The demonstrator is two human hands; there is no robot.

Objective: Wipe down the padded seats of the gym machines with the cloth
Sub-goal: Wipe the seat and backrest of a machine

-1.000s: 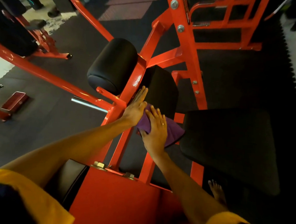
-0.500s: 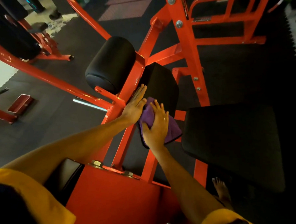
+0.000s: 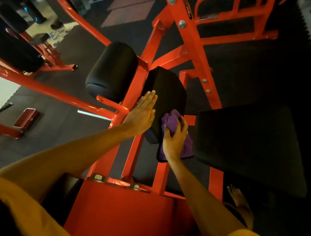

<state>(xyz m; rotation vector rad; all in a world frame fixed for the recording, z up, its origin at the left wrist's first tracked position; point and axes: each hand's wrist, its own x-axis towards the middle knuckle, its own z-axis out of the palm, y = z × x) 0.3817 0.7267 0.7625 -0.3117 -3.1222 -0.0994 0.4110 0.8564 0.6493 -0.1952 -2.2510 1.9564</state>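
Note:
A black rectangular pad (image 3: 167, 93) sits on the red machine frame (image 3: 134, 92) in the middle of the view. My left hand (image 3: 142, 115) lies flat with straight fingers against the pad's left side. My right hand (image 3: 174, 138) grips a bunched purple cloth (image 3: 170, 118) against the pad's lower right edge; part of the cloth hangs below my palm. A black roller pad (image 3: 110, 72) is mounted to the left of the frame. A wide black seat pad (image 3: 247, 144) lies to the right.
Red frame tubes (image 3: 197, 54) cross behind and below the pads, with a red plate (image 3: 119, 213) and bolts near my chest. Dark rubber floor mats (image 3: 59, 125) surround the machine. A bare foot (image 3: 240, 200) stands under the seat. Another red machine (image 3: 30, 48) is at far left.
My right hand has curled round the cloth, bunching it, and slid to the pad's lower right edge. My left hand stays flat on the pad's left side.

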